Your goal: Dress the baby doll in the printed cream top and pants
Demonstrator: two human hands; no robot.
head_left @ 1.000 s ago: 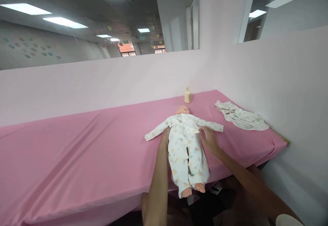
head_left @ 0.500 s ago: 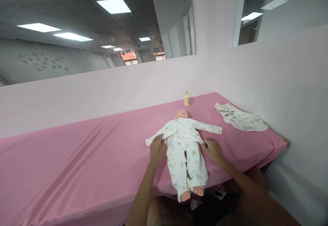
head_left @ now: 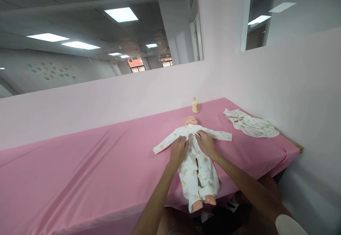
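A baby doll [head_left: 196, 164] in a white printed sleepsuit lies on its back on the pink-covered table [head_left: 80, 171], head [head_left: 190, 120] toward the wall and bare feet at the near edge. My left hand [head_left: 178, 150] rests on the doll's chest on its left side, fingers curled onto the cloth. My right hand [head_left: 205, 142] lies on the chest on the other side, fingers spread toward the collar. Both hands touch the sleepsuit's front; whether they pinch the cloth is unclear.
A small cream bottle [head_left: 195, 105] stands at the wall behind the doll's head. A crumpled white printed garment [head_left: 250, 124] lies at the table's far right. Pale pink partition walls close the back and right side.
Both hands moved inward from the doll's sides onto its chest. The camera view shifted slightly.
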